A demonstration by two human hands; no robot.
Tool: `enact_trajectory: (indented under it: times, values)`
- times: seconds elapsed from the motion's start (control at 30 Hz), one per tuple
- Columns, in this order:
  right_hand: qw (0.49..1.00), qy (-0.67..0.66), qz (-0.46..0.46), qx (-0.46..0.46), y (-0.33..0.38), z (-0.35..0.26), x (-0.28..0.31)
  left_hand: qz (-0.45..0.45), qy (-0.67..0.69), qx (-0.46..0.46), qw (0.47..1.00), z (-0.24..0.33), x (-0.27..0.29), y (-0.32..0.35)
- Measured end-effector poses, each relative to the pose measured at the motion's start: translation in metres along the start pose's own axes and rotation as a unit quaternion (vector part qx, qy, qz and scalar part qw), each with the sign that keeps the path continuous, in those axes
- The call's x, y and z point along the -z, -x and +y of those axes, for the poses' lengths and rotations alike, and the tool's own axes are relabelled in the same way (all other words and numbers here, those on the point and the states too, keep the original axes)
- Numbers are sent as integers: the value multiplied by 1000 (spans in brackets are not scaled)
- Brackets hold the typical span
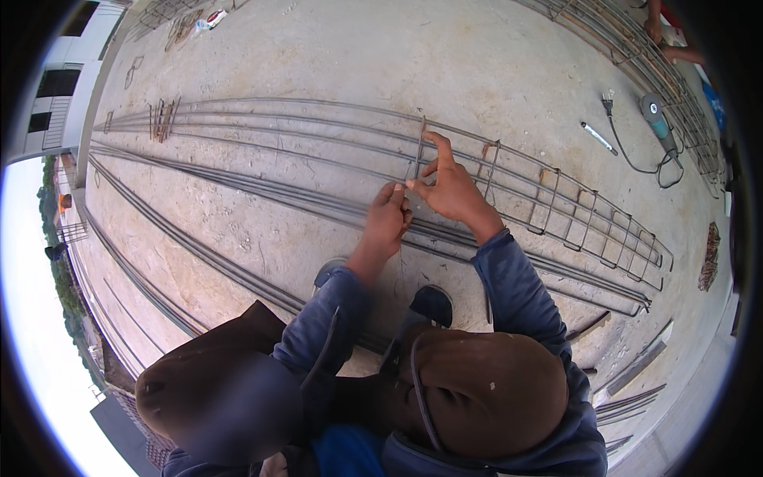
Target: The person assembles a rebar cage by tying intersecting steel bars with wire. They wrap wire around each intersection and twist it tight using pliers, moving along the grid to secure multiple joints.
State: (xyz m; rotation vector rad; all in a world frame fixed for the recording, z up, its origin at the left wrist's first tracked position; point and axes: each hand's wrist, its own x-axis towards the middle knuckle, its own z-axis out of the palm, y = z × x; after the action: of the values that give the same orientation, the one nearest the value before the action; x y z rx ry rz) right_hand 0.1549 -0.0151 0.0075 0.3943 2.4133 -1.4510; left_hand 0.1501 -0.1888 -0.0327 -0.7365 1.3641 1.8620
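I crouch over a long rebar cage [543,230] of parallel steel bars and square stirrups, lying on the concrete floor. My left hand [388,219] is closed, thumb and fingers pinching a thin wire [408,169] at the lower bar. Beside it, my right hand [457,191] grips a rebar stirrup [420,149], index finger bent over its upper corner and thumb near its lower end. The two thumbs nearly meet. To the right, several stirrups stand along the bars. Part of the wire is hidden by my fingers.
Loose bars [294,196] run between my shoes and the cage. At right lie an angle grinder [657,123] with its cord and a white-and-blue stick-like object [598,137]. Another person's hand [653,30] is over a second cage [608,49]. Rusty stirrups [163,121] sit at left.
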Motion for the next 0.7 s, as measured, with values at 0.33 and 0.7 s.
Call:
enact_trajectory:
  times: [0.33, 0.7]
  values:
    - [951, 262, -48, 158, -36, -7, 16, -112, 85, 10, 990, -11, 15, -12]
    - [952, 241, 62, 180, -15, -25, 1, -74, -128, -156, 977, -21, 6, -2]
